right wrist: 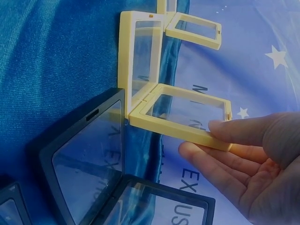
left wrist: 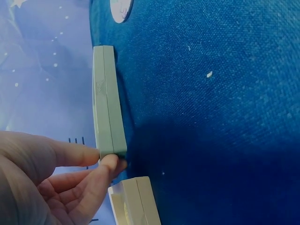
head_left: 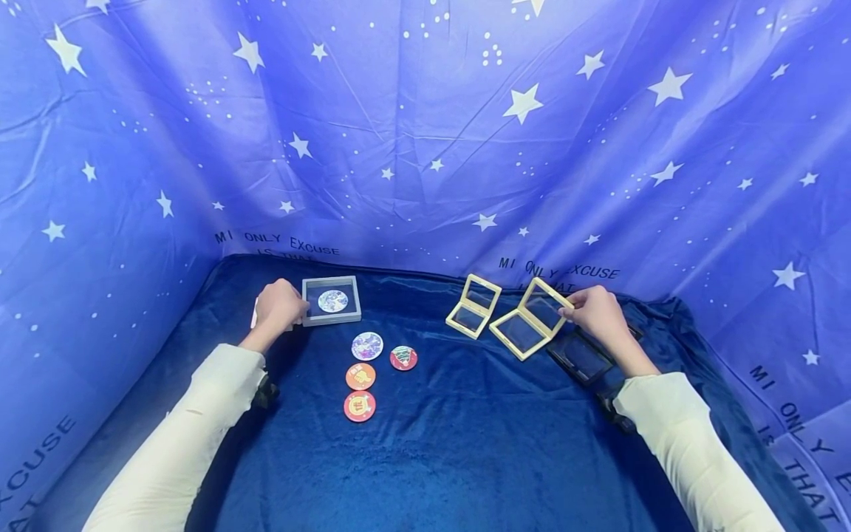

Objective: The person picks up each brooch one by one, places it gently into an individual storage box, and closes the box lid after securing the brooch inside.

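Note:
My left hand (head_left: 279, 304) pinches the near end of a closed grey display frame (head_left: 357, 301) between thumb and fingertips. Through its clear window a round patterned badge (head_left: 333, 301) shows. A cream case (left wrist: 136, 201) sits just beyond that hand's fingers in the left wrist view, mostly hidden by the hand in the head view. On the other side my right hand (head_left: 600, 318) has thumb and fingers on the raised lid of a hinged yellow display frame (head_left: 521, 336), gripping its edge. This frame stands unfolded, with only clear film inside.
Left of the yellow frame stands a smaller unfolded yellow frame (head_left: 468, 320). Black frames (right wrist: 79, 140) lie under the right forearm. Between the hands lie a purple badge (head_left: 367, 346), a tree badge (head_left: 403, 358), an orange badge (head_left: 360, 377) and a red badge (head_left: 360, 406). A starry curtain (head_left: 412, 148) hangs behind.

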